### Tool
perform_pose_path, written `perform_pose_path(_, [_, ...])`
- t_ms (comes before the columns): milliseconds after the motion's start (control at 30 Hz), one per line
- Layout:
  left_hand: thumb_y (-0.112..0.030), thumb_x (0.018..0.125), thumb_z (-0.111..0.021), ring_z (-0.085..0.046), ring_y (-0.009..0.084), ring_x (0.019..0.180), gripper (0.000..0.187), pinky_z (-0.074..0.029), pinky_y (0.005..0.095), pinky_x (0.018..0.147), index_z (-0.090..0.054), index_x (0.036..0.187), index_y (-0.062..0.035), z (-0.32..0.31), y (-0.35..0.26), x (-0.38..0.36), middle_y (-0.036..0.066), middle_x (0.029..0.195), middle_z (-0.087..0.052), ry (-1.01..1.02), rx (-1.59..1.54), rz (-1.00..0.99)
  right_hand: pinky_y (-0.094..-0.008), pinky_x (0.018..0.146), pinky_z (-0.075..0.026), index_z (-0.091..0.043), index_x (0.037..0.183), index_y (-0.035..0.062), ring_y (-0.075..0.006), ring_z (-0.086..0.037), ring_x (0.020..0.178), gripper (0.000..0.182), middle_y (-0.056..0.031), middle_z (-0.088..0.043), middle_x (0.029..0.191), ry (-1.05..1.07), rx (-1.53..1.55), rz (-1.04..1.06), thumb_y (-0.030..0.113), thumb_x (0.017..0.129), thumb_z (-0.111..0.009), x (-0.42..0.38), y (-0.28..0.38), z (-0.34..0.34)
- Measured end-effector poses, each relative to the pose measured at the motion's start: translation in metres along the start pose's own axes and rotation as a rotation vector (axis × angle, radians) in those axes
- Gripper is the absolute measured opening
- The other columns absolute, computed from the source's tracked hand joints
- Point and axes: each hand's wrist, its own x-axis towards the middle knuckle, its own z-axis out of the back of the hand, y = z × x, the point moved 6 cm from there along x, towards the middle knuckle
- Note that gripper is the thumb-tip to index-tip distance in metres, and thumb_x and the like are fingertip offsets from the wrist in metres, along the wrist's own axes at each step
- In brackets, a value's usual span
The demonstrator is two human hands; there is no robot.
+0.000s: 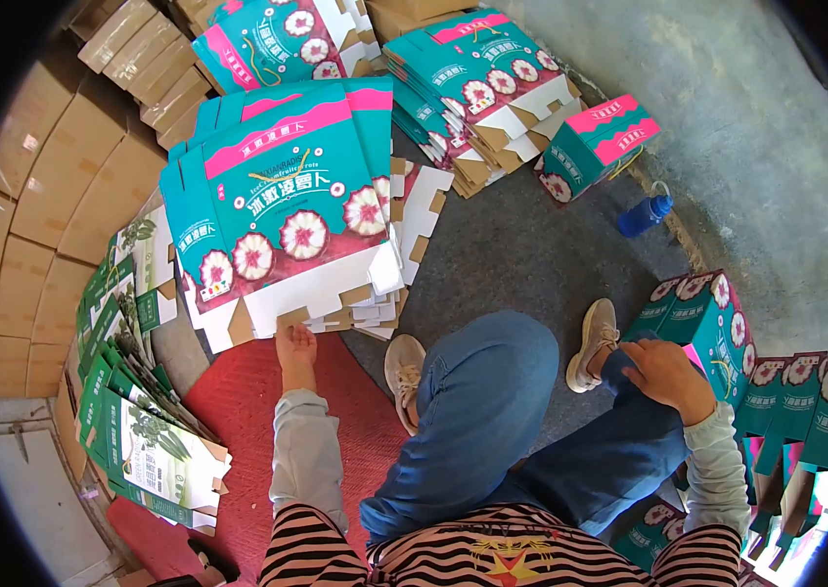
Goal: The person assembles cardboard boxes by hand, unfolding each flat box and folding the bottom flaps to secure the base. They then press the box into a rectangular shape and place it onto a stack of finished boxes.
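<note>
My left hand (296, 350) is at the lower edge of the top flat teal and pink carton (277, 196), palm up, its fingertips at the white and brown flaps; whether it grips the flap is hard to make out. That carton lies on a stack of similar flattened cartons. My right hand (666, 374) rests on my right knee, back of the hand up, fingers spread over the denim, holding nothing. Beside that knee stand folded teal cartons (717, 338).
Brown boxes (42, 225) are piled at the left, above green and white flat cartons (150, 440). Another flat stack (477, 78) lies at the top. Near the wall are a folded carton (595, 147) and a blue bottle (645, 216). A red mat (238, 411) lies below.
</note>
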Motion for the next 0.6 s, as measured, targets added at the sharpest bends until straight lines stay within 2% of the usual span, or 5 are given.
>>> perform_pose_path(133, [-0.051, 0.076, -0.069, -0.054, 0.0133, 0.076, 0.049, -0.047, 0.0236, 0.066, -0.056, 0.101, -0.0109, -0.031, -0.011, -0.023, 0.0, 0.09, -0.055, 0.222, 0.045, -0.01, -0.0421, 0.065, -0.048, -0.056, 0.106, 0.0098, -0.0313, -0.061, 0.076, 0.032, -0.0125, -0.061, 0.083, -0.014, 0.019, 0.02, 0.023, 0.078, -0.065, 0.0, 0.002, -0.002])
perform_pose_path(267, [-0.038, 0.088, -0.06, -0.06, 0.0198, 0.095, 0.038, -0.051, 0.0332, 0.078, -0.054, 0.112, -0.01, -0.074, -0.034, -0.061, 0.005, 0.109, -0.06, 0.433, 0.152, -0.143, -0.0422, 0.065, -0.048, -0.056, 0.105, 0.0094, -0.0316, -0.061, 0.077, 0.032, -0.0125, -0.061, 0.082, -0.037, 0.009, 0.015, 0.024, 0.079, -0.064, -0.001, -0.002, -0.006])
perform_pose_path(300, [-0.031, 0.091, -0.057, -0.058, 0.0238, 0.107, 0.035, -0.049, 0.0388, 0.087, -0.052, 0.118, -0.0096, -0.081, -0.041, -0.065, 0.008, 0.119, -0.057, 0.482, 0.157, -0.149, -0.0421, 0.065, -0.049, -0.056, 0.105, 0.0093, -0.0316, -0.061, 0.078, 0.032, -0.0125, -0.061, 0.082, -0.035, 0.002, 0.007, 0.024, 0.078, -0.064, -0.002, -0.004, -0.006])
perform_pose_path(433, [-0.028, 0.092, -0.056, -0.059, 0.0231, 0.105, 0.037, -0.047, 0.0385, 0.091, -0.049, 0.121, -0.0066, -0.118, -0.06, -0.098, 0.008, 0.117, -0.058, 0.446, 0.245, -0.316, -0.041, 0.066, -0.049, -0.056, 0.104, 0.0082, -0.0313, -0.061, 0.079, 0.031, -0.0131, -0.061, 0.082, -0.034, -0.021, -0.011, 0.024, 0.079, -0.064, -0.005, -0.004, -0.004])
perform_pose_path(600, [-0.023, 0.091, -0.058, -0.059, 0.0223, 0.101, 0.039, -0.049, 0.0381, 0.086, -0.047, 0.124, -0.0067, -0.213, -0.058, -0.21, 0.009, 0.116, -0.057, 0.652, 0.222, -0.542, -0.0408, 0.068, -0.049, -0.057, 0.108, 0.0055, -0.0313, -0.062, 0.08, 0.033, -0.0131, -0.062, 0.087, -0.121, 0.138, 0.076, 0.024, 0.081, -0.062, -0.003, 0.0, 0.011])
